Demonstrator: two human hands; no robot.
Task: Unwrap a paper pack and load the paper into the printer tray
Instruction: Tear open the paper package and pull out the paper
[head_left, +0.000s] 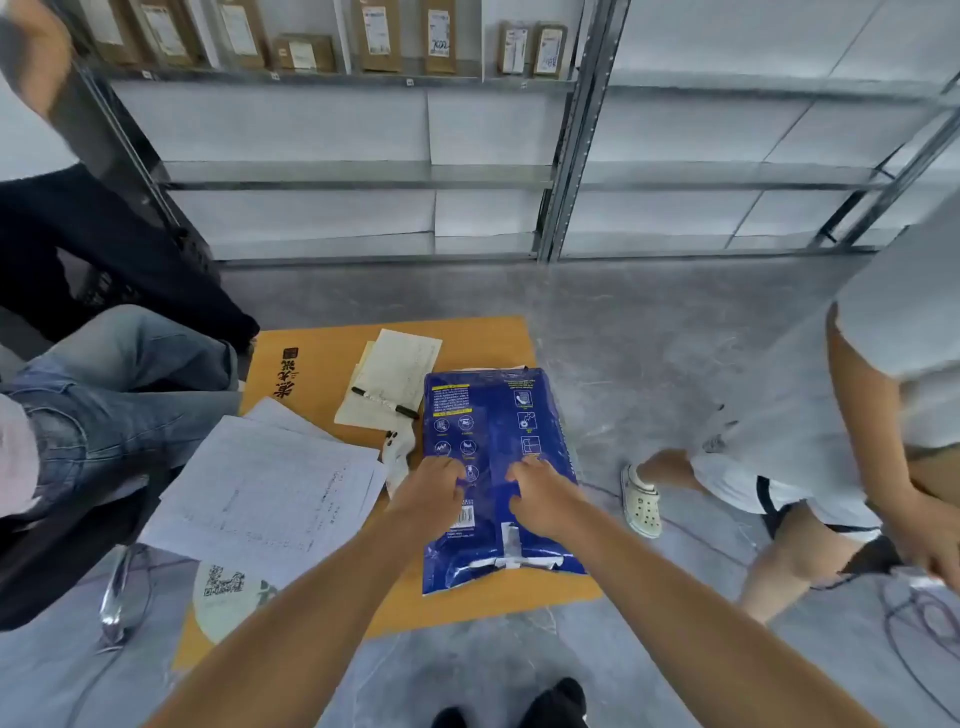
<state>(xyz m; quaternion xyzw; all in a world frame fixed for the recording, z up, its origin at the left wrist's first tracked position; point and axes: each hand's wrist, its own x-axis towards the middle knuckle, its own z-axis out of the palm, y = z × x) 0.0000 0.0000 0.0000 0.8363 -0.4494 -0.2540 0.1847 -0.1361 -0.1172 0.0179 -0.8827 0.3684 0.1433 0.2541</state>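
A blue paper pack (493, 415) lies flat on an orange cardboard box (311, 358) on the floor, seam side up, with white tape at its near end. My left hand (434, 491) and my right hand (540, 493) rest side by side on the pack's middle. Their fingers curl into the wrapper along the centre seam and pinch it. The wrapper looks closed, with slight tears near the taped near end. No printer or tray is in view.
Loose printed sheets (270, 488) and a notepad with a black pen (387, 402) lie on the box to the left. A seated person in jeans (119, 384) is at left; another person in white clogs (644, 501) stands at right. Metal shelving (566, 156) stands behind.
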